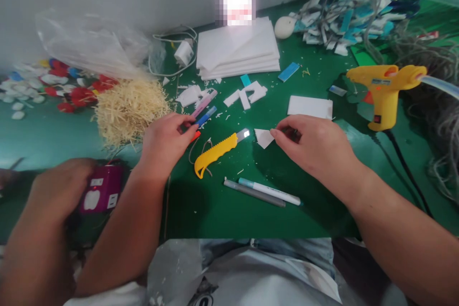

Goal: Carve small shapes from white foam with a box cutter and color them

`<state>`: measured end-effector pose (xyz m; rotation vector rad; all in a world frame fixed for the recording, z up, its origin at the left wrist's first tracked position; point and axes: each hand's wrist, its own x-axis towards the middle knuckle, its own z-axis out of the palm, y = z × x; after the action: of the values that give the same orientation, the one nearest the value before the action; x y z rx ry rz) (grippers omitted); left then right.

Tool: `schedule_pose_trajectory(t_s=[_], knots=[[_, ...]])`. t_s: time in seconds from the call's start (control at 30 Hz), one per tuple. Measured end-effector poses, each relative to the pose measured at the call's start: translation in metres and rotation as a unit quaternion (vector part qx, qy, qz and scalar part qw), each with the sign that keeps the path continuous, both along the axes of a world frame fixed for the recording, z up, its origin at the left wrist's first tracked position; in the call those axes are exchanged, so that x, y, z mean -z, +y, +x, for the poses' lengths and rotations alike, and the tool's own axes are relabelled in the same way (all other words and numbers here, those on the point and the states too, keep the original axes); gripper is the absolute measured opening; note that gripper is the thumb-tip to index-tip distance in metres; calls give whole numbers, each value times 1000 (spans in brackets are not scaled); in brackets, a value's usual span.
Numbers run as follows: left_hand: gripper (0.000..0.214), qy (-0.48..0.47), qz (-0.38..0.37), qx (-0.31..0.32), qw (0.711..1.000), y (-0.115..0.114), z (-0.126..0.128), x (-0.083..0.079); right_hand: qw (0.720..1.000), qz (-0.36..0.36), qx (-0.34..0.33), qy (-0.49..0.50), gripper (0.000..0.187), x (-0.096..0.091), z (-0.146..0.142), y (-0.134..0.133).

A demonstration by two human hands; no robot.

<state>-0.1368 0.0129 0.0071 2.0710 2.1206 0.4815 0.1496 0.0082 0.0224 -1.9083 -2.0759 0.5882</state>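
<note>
My left hand (168,138) is closed, thumb and fingers pinched at the near end of a blue marker (207,116). Just beyond my fingertips lies a pink marker (205,103), and an orange-red tip shows below my thumb. My right hand (310,136) pinches the corner of a small white angular piece (264,137), paper or thin foam, low over the table. Between my hands lies a yellow utility knife (217,153), its blade out and pointing right. Nearer my body, a white marker (269,191) and a grey pen (254,193) rest side by side.
A yellow glue gun (383,93) with a black cord stands right. White sheets (238,50) are stacked at the back, with white scraps (247,94) before them. Left are wood shavings (131,110), and another person's hand (59,191) by a purple box (100,191).
</note>
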Motion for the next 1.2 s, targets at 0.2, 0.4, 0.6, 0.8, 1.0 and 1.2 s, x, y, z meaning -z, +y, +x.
schedule_pose_trajectory(t_s=[0.2, 0.4, 0.6, 0.8, 1.0, 1.2], knots=[[13, -32, 119, 350, 928, -30, 31, -11, 1000, 6, -9, 5, 14, -2, 0, -1], [19, -40, 49, 480, 875, -50, 58, 5, 999, 42, -18, 26, 13, 4, 1, -1], [27, -29, 12, 486, 873, -48, 59, 8, 999, 26, -27, 30, 12, 4, 0, 0], [17, -66, -14, 480, 875, -53, 64, 7, 1000, 0, -11, 10, 10, 0, -1, 0], [18, -68, -19, 486, 871, -62, 72, 5, 1000, -12, -7, 4, 10, -1, -2, 1], [21, -100, 72, 467, 875, -59, 71, 10, 997, 29, -10, 66, 10, 4, 2, 1]])
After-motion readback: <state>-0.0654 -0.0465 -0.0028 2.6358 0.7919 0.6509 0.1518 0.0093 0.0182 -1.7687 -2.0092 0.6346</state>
